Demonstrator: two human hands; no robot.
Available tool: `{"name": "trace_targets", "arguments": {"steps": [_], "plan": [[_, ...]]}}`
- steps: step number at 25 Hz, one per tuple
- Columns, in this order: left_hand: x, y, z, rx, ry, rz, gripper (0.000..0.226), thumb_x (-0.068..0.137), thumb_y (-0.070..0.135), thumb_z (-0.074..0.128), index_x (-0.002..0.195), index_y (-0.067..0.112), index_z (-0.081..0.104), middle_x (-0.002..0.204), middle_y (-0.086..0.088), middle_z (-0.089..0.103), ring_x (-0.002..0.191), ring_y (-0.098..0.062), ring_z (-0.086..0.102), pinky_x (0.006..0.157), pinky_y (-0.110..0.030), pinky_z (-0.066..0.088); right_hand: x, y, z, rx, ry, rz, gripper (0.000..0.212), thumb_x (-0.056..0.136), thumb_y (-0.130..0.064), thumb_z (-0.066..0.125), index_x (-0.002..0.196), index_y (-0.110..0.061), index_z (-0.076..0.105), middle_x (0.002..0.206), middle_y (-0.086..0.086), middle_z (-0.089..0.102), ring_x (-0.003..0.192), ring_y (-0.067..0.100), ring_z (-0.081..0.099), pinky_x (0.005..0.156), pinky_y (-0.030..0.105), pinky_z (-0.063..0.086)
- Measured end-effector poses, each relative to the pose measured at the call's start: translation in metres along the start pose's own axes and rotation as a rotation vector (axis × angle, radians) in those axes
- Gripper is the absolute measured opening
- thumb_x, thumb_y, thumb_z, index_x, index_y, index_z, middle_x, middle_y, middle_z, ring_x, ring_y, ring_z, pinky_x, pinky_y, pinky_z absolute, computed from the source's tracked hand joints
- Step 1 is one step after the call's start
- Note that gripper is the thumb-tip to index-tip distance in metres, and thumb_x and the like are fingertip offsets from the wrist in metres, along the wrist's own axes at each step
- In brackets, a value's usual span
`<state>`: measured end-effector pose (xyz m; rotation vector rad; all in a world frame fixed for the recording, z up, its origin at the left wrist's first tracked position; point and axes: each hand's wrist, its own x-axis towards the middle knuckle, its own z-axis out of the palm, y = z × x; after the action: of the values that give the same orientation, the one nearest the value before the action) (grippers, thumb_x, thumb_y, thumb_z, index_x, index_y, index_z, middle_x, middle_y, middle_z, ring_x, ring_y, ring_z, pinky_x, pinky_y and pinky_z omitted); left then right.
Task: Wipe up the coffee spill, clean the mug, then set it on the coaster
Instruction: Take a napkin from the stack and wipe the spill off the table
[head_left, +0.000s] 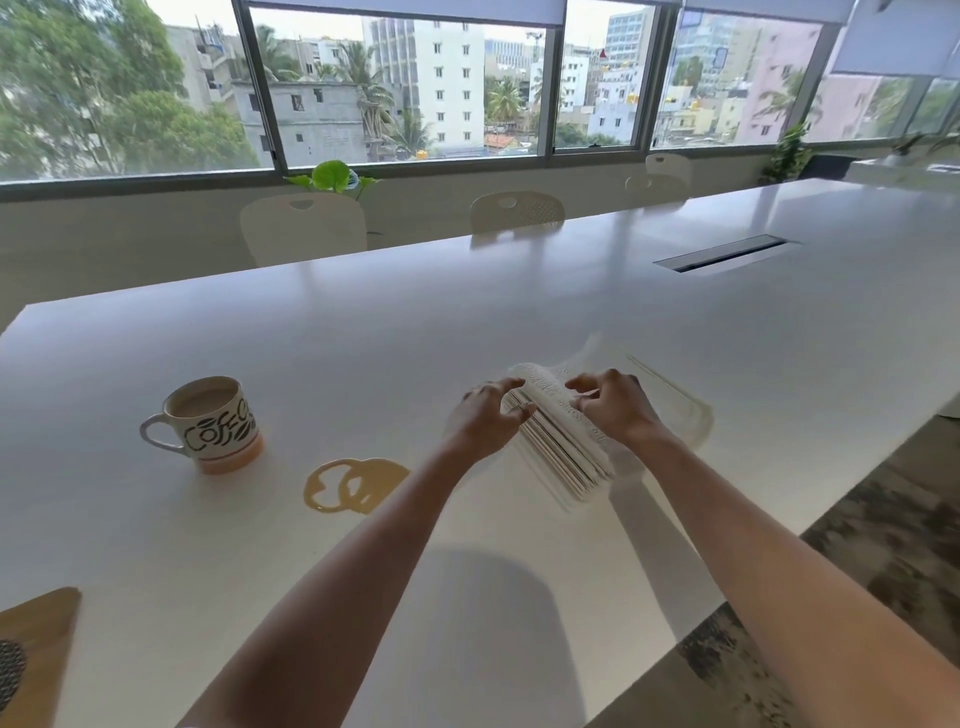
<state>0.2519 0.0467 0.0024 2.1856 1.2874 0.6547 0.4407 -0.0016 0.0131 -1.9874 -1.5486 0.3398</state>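
A white mug (208, 423) printed with "Coffee" and an orange base band stands at the left of the white table (519, 312), full of milky coffee, handle to the left. A tan coffee spill (353, 483) lies in loops just right of the mug. Right of the spill sits a stack of white paper napkins (563, 452). My left hand (485, 418) pinches the stack's left side and my right hand (615, 405) grips its top right. The napkins look blurred. A wooden board (36, 644) with a dark woven coaster (10, 670) shows at the bottom left edge.
Cream chairs (304, 226) stand along the table's far side under wide windows. A cable slot (724, 253) is set into the tabletop at the right. The table's near edge runs diagonally at the bottom right, above patterned carpet (857, 545).
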Motion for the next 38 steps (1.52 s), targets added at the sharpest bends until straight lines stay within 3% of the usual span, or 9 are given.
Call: {"name": "trace_targets", "arguments": {"steps": [9, 16, 19, 22, 25, 29, 33, 35, 38], "plan": [[0.024, 0.005, 0.04, -0.03, 0.098, -0.238, 0.052, 0.089, 0.056, 0.057, 0.127, 0.021, 0.058, 0.13, -0.01, 0.061, 0.128, -0.028, 0.05, 0.101, -0.037, 0.04, 0.008, 0.01, 0.013, -0.089, -0.061, 0.031, 0.053, 0.069, -0.041, 0.082, 0.113, -0.014, 0.071, 0.111, 0.008, 0.073, 0.11, 0.022, 0.064, 0.094, 0.035, 0.05], [0.026, 0.002, 0.05, -0.029, 0.152, -0.259, 0.054, 0.083, 0.048, 0.067, 0.125, 0.017, 0.053, 0.128, -0.008, 0.059, 0.125, -0.027, 0.052, 0.098, -0.039, 0.043, 0.012, 0.015, 0.014, -0.162, -0.039, -0.037, 0.021, 0.08, -0.025, 0.065, 0.089, -0.011, 0.077, 0.091, 0.007, 0.076, 0.095, 0.023, 0.066, 0.083, 0.038, 0.054], [0.025, 0.002, 0.049, -0.055, 0.149, -0.258, 0.052, 0.084, 0.043, 0.067, 0.126, 0.018, 0.051, 0.129, -0.008, 0.057, 0.125, -0.028, 0.051, 0.098, -0.04, 0.043, 0.014, 0.017, 0.006, -0.088, -0.046, 0.008, 0.025, 0.084, -0.024, 0.06, 0.077, -0.004, 0.072, 0.066, 0.004, 0.069, 0.072, 0.022, 0.063, 0.068, 0.035, 0.052], [0.024, 0.003, 0.048, -0.063, 0.145, -0.237, 0.049, 0.083, 0.037, 0.067, 0.126, 0.024, 0.05, 0.129, -0.008, 0.054, 0.124, -0.028, 0.05, 0.095, -0.04, 0.043, 0.014, 0.018, 0.001, 0.024, -0.006, 0.058, 0.03, 0.087, -0.021, 0.058, 0.068, 0.0, 0.069, 0.044, -0.011, 0.049, 0.053, 0.016, 0.045, 0.052, 0.028, 0.038], [0.024, 0.006, 0.047, -0.051, 0.173, -0.205, 0.05, 0.08, 0.032, 0.067, 0.127, 0.029, 0.049, 0.132, -0.007, 0.05, 0.127, -0.027, 0.044, 0.098, -0.042, 0.043, 0.013, 0.017, -0.002, 0.068, 0.007, 0.057, 0.032, 0.087, -0.022, 0.057, 0.066, 0.002, 0.066, 0.052, 0.0, 0.047, 0.054, 0.018, 0.038, 0.052, 0.029, 0.031], [0.026, 0.012, 0.046, -0.006, 0.179, -0.165, 0.041, 0.084, 0.03, 0.061, 0.124, 0.034, 0.06, 0.145, -0.007, 0.041, 0.137, -0.027, 0.033, 0.106, -0.045, 0.036, 0.012, 0.017, -0.002, 0.099, -0.001, 0.053, 0.033, 0.085, -0.021, 0.055, 0.06, -0.001, 0.062, 0.052, 0.0, 0.046, 0.051, 0.016, 0.036, 0.051, 0.028, 0.03], [0.026, 0.017, 0.046, 0.016, 0.187, -0.151, 0.031, 0.09, 0.045, 0.056, 0.115, 0.032, 0.07, 0.149, -0.007, 0.039, 0.14, -0.026, 0.027, 0.108, -0.045, 0.031, 0.015, 0.018, -0.004, 0.091, 0.024, 0.05, 0.035, 0.083, -0.023, 0.057, 0.054, -0.004, 0.058, 0.05, 0.0, 0.041, 0.049, 0.016, 0.035, 0.051, 0.028, 0.03], [0.028, 0.023, 0.043, -0.027, 0.203, -0.167, 0.039, 0.092, 0.055, 0.052, 0.114, 0.029, 0.072, 0.15, -0.006, 0.039, 0.141, -0.026, 0.026, 0.109, -0.046, 0.029, 0.017, 0.016, -0.005, 0.069, 0.033, 0.033, 0.032, 0.084, -0.024, 0.057, 0.061, -0.003, 0.066, 0.048, -0.002, 0.046, 0.05, 0.017, 0.04, 0.052, 0.028, 0.033], [0.033, 0.034, 0.035, -0.124, 0.235, -0.21, 0.05, 0.091, 0.063, 0.047, 0.108, 0.024, 0.075, 0.148, -0.005, 0.045, 0.14, -0.026, 0.028, 0.109, -0.048, 0.027, 0.018, 0.007, -0.008, 0.062, 0.075, -0.011, 0.035, 0.083, -0.024, 0.058, 0.049, -0.019, 0.063, 0.038, -0.007, 0.044, 0.047, 0.014, 0.043, 0.052, 0.028, 0.036]]}}
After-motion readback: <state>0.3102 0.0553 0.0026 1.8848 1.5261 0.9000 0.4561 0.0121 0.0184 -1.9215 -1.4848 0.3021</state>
